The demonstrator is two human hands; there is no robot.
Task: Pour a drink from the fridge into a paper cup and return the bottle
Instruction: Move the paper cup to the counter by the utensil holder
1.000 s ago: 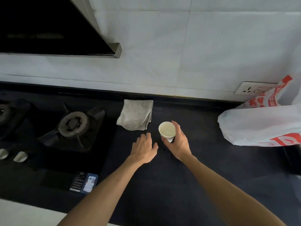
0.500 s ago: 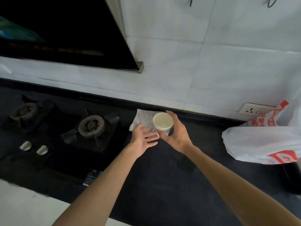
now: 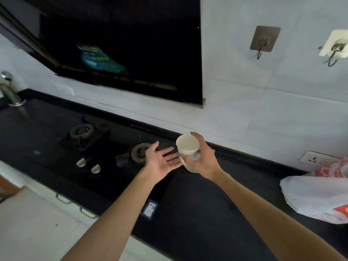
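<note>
In my right hand (image 3: 204,159) the paper cup (image 3: 188,147) is cream-white, with small dark and reddish print on its side. Counter (image 3: 207,213) black. Stove (image 3: 81,131) black, knobs (image 3: 81,162) silver. Wall tiles (image 3: 263,119) pale grey-white. Hood (image 3: 131,44) black, with a teal-blue sticker (image 3: 99,57). Bag (image 3: 310,196) white with red-orange print. Grey-brown hook pad (image 3: 265,38), white hook pad (image 3: 334,44).

A white plastic bag (image 3: 316,196) lies on the dark countertop (image 3: 207,213), well apart from the gas hob (image 3: 81,131).
</note>
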